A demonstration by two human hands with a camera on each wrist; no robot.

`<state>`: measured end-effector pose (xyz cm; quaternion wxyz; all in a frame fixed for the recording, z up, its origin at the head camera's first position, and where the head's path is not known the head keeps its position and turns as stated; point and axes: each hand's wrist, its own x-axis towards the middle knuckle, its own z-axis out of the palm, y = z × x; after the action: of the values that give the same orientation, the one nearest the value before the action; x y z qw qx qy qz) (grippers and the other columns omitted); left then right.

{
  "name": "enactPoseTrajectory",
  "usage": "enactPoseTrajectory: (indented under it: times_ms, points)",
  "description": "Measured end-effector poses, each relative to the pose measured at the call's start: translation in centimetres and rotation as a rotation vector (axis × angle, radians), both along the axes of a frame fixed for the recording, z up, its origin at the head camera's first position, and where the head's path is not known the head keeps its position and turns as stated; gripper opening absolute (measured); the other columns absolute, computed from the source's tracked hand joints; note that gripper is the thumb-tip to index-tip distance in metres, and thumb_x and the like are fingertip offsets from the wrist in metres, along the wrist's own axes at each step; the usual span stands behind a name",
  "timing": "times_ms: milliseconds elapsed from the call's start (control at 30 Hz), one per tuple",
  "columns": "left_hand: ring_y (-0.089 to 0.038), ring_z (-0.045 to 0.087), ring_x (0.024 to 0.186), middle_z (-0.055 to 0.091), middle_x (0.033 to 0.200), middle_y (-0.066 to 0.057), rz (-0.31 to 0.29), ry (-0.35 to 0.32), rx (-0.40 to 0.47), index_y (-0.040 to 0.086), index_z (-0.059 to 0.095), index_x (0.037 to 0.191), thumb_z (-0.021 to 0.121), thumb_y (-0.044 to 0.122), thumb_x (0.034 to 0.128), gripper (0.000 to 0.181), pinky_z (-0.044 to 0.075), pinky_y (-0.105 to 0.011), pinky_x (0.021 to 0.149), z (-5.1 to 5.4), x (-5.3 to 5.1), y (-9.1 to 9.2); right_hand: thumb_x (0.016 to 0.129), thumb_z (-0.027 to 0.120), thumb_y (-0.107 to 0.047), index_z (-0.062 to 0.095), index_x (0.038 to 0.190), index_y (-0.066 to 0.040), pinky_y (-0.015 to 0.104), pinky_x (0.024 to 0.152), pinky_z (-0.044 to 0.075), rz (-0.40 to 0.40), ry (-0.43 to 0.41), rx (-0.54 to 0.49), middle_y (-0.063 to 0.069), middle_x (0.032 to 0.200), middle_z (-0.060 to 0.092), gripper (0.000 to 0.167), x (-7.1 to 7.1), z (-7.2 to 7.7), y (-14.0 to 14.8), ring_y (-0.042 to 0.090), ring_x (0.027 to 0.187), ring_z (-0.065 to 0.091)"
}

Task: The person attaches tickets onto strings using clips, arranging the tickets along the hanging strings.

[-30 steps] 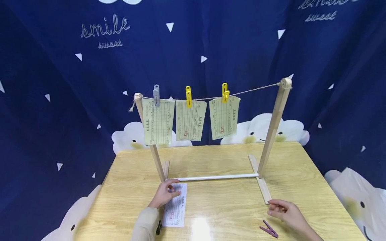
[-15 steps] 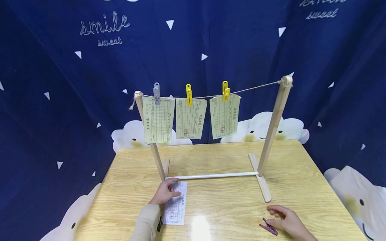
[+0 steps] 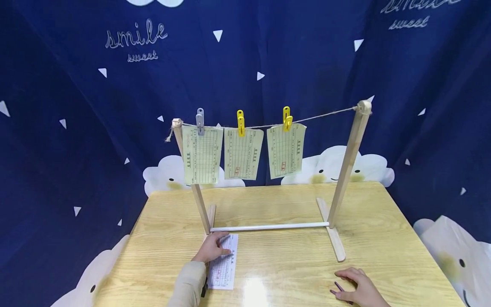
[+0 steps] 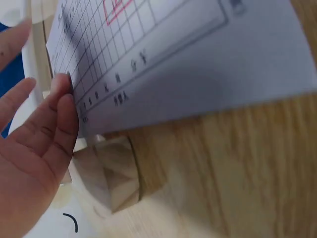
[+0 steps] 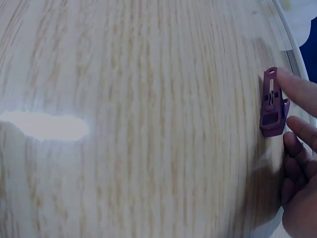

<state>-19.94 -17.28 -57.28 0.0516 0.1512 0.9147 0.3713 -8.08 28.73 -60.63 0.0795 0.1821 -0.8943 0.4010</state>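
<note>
A white printed slip (image 3: 223, 273) lies on the table at the left, in front of the rack. My left hand (image 3: 212, 248) is over its upper part with thumb and fingers spread apart; in the left wrist view the fingertips are at the slip's edge. Near the table's front right lies a purple clothespin (image 5: 271, 99). My right hand (image 3: 359, 286) has come down around it, thumb and forefinger on either side. In the right wrist view one fingertip overlaps the clothespin's end; whether it presses on it, I cannot tell.
A wooden rack with a right post (image 3: 349, 164) and a white crossbar (image 3: 268, 227) stands on the table (image 3: 284, 256). From its string (image 3: 326, 114) hang three slips, held by a grey clothespin (image 3: 200, 122) and two yellow ones. A blue curtain (image 3: 245, 55) is behind.
My right hand has moved down and left from beside the rack's foot to the purple clothespin, its thumb now beside it. My left hand has shifted slightly down on the white slip.
</note>
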Motion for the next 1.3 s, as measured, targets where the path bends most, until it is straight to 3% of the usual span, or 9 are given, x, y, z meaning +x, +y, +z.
enactPoseTrajectory:
  times_ms: [167, 300, 533, 733, 1000, 1300]
  points:
    - [-0.029, 0.053, 0.085, 0.056, 0.109, -0.020, 0.010, 0.041, -0.037, -0.007, 0.057, 0.113, 0.080, 0.005, 0.0621, 0.057, 0.044, -0.037, 0.074, -0.3, 0.3, 0.4, 0.061, 0.083, -0.019, 0.066, 0.095, -0.003, 0.024, 0.064, 0.037, -0.007, 0.021, -0.002, -0.005, 0.091, 0.061, 0.042, 0.2, 0.2, -0.3, 0.000, 0.082, 0.042]
    - [-0.036, 0.051, 0.100, 0.052, 0.109, -0.019, 0.032, 0.031, -0.079, -0.005, 0.058, 0.112, 0.080, 0.004, 0.0589, 0.058, 0.040, -0.048, 0.088, -0.5, 0.7, 0.8, 0.061, 0.083, -0.020, 0.067, 0.092, -0.005, 0.025, 0.065, 0.038, -0.075, -0.018, 0.013, -0.007, 0.087, 0.061, 0.038, 0.1, 0.4, -0.6, 0.001, 0.081, 0.044]
    - [-0.033, 0.051, 0.095, 0.045, 0.110, -0.018, 0.078, 0.002, -0.134, -0.003, 0.055, 0.118, 0.084, 0.016, 0.0582, 0.069, 0.043, -0.047, 0.084, -0.5, 1.1, 1.4, 0.064, 0.081, -0.024, 0.069, 0.092, -0.012, 0.026, 0.070, 0.039, -0.212, -0.207, 0.026, -0.014, 0.082, 0.059, 0.032, -0.1, 0.4, -0.9, 0.002, 0.079, 0.045]
    - [-0.033, 0.052, 0.094, 0.042, 0.112, -0.018, 0.108, -0.004, -0.176, 0.000, 0.053, 0.118, 0.086, 0.029, 0.0547, 0.077, 0.045, -0.046, 0.080, -0.8, 1.3, 1.7, 0.060, 0.083, -0.025, 0.069, 0.092, -0.010, 0.026, 0.069, 0.039, -0.193, -0.148, 0.031, -0.008, 0.086, 0.063, 0.037, 0.0, 0.4, -0.9, 0.001, 0.080, 0.045]
    - [-0.020, 0.049, 0.074, 0.040, 0.100, -0.009, 0.090, 0.033, -0.203, 0.006, 0.052, 0.093, 0.087, 0.035, 0.0506, 0.062, 0.045, -0.033, 0.064, -1.0, 1.3, 1.9, 0.058, 0.084, -0.025, 0.069, 0.090, -0.007, 0.026, 0.066, 0.038, -0.129, -0.049, 0.040, -0.008, 0.086, 0.063, 0.040, -0.1, 0.4, -0.8, 0.001, 0.080, 0.045]
    - [-0.017, 0.044, 0.069, 0.041, 0.093, -0.006, 0.086, 0.015, -0.195, 0.008, 0.049, 0.085, 0.086, 0.034, 0.0531, 0.055, 0.040, -0.030, 0.059, -0.9, 1.5, 1.9, 0.057, 0.084, -0.024, 0.069, 0.090, -0.011, 0.026, 0.068, 0.039, -0.184, -0.118, 0.040, -0.011, 0.085, 0.062, 0.039, 0.1, 0.6, -1.1, 0.002, 0.079, 0.045]
